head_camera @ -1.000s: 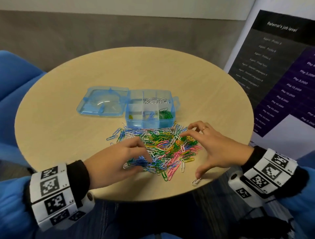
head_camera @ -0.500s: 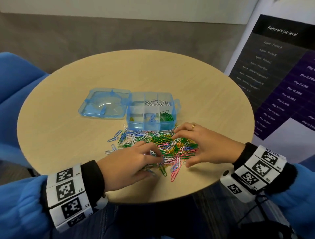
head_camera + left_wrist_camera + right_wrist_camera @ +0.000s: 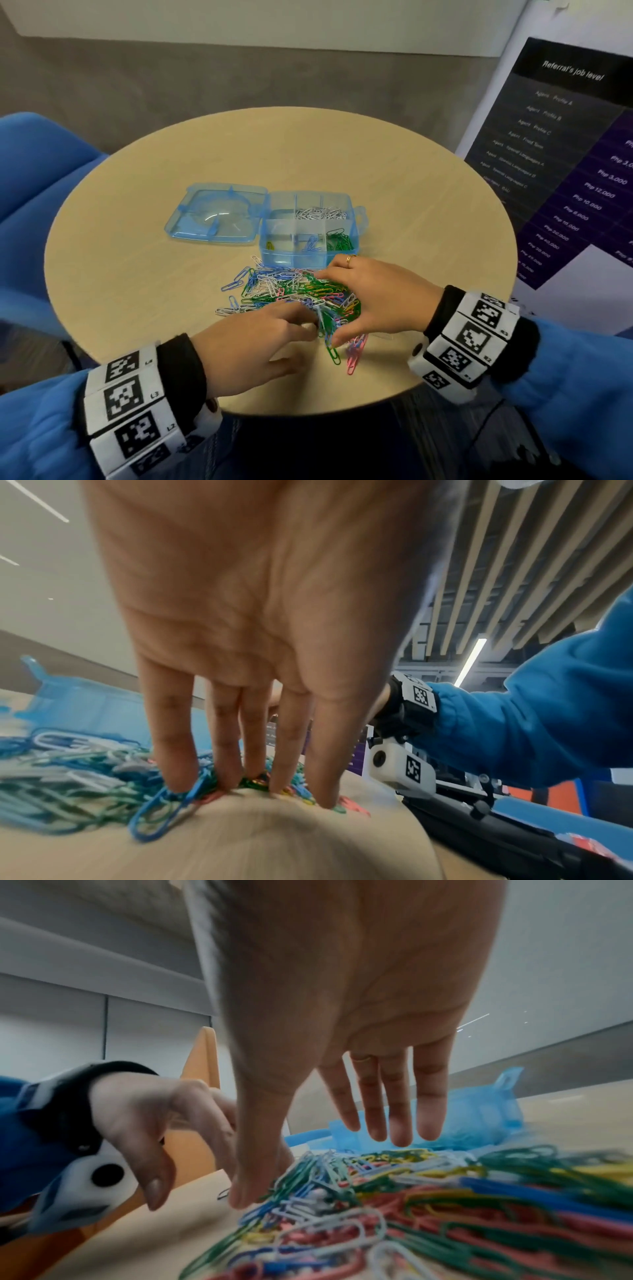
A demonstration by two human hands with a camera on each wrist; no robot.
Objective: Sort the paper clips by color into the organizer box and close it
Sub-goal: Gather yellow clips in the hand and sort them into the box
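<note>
Clips (image 3: 301,294) mostly lie unsorted in a heap on the bench (image 3: 137,274) — few sit in the box (image 3: 310,236) at 12 o'clock, lid still open. Left hand (image 3: 253,342) rakes the heap's 6 o'clock edge, straight fingers (image 3: 178,750) pressing clips; right hand (image 3: 380,298) is spread flat above it, clamping nothing.

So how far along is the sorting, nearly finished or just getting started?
Early days, I'd say. Done: the organizer box is open and holds some white, green, blue and one yellow clip in separate compartments. In hand: the left hand and right hand rest on the mixed pile of clips, apparently gathering it. Left: most clips are unsorted on the table, and the lid lies open.
</note>
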